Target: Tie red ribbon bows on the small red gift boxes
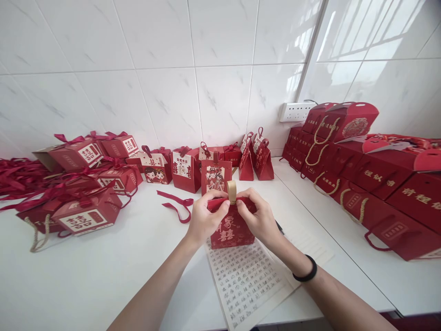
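Observation:
A small red gift box (231, 230) with pale printed characters stands upright in front of me, on a handwritten sheet of paper (246, 285). Both hands pinch its top edge. My left hand (208, 214) grips the left side of the top, thumb on the near face and fingers behind. On the right side, my right hand (257, 216) holds it the same way. Between my thumbs a gold ribbon loop (232, 191) rises from the top. The fingertips behind the box are partly hidden.
A loose red ribbon (177, 205) lies left of the box. Red boxes with ribbon bows (86, 218) are piled at the left, and several small gift boxes (186, 169) line the wall. Stacked red boxes with rope handles (365, 174) fill the right. A power strip (296, 111) is behind.

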Tool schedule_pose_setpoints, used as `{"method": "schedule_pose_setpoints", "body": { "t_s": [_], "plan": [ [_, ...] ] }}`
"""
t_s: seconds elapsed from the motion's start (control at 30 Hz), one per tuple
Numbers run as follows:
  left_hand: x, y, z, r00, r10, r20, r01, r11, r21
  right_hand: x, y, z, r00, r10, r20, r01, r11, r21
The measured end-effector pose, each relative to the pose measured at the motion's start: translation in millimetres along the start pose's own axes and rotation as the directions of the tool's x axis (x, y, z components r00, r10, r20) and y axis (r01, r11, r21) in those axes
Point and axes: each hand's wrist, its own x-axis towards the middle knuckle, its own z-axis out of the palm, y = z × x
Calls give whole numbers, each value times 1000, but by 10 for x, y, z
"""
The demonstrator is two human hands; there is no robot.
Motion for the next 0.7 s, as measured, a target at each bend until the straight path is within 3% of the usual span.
{"method": "schedule_pose_setpoints", "body": {
  "t_s": [0.27, 0.7],
  "plan": [
    [7, 0, -12, 998, 43, 46, -42, 999, -25, -8, 8, 5, 1000, -17, -9, 17, 1000, -3],
    [51, 17, -38, 996, 3, 92, -4, 1000, 10, 11, -13, -25, 999, 5, 34, -5, 1000, 4]
  ]
}}
